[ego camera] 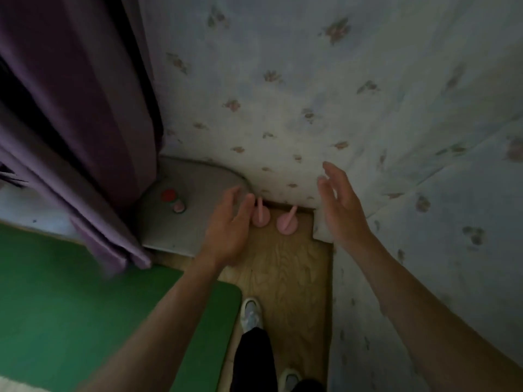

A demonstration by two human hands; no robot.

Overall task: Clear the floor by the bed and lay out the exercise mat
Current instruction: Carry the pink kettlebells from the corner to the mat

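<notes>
Green mat (85, 301) lies flat on the floor (283, 267) at its left edge, under the curtain (85, 123). Both hands, left (226, 230) and right (339, 205), hang open and empty above two pink weights (276, 219) at the bed (396, 123) corner. A hurried grab could roll them underneath.

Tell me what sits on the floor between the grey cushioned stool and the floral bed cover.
In the head view, two pink handled discs sit on the wooden floor between the grey cushioned stool and the floral bed cover.
</notes>
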